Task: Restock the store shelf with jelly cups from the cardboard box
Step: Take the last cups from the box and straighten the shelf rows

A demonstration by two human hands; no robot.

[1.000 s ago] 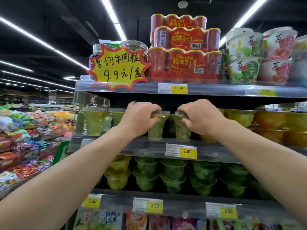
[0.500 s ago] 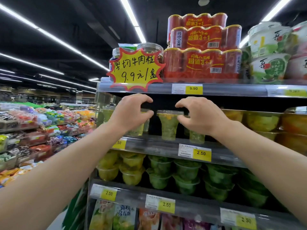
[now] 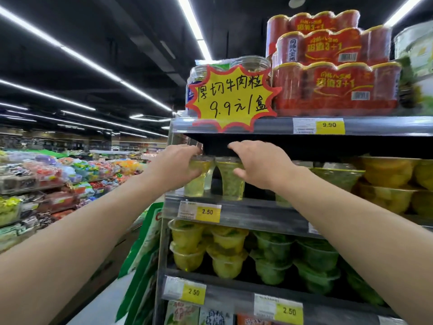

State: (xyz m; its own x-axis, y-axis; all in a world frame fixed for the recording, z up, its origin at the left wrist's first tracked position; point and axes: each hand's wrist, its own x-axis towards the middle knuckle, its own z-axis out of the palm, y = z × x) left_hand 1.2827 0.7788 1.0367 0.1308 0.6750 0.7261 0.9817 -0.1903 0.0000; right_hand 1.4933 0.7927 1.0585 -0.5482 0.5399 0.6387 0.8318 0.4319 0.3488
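Hands (image 3: 174,165) (image 3: 259,164) curl over two jelly cups (image 3: 230,179)

Around the starburst sign (image 3: 230,98), one of its kind, stand three red can multipacks (image 3: 337,86) stacked to its right, five yellow price tags (image 3: 207,211) on shelf edges below and beside it, and two hands (image 3: 174,166) just beneath it.

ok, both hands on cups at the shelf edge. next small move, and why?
Probably nudge both cups deeper. The left hand and right hand each grip a green cup standing near the shelf front lip, with dark open space behind.
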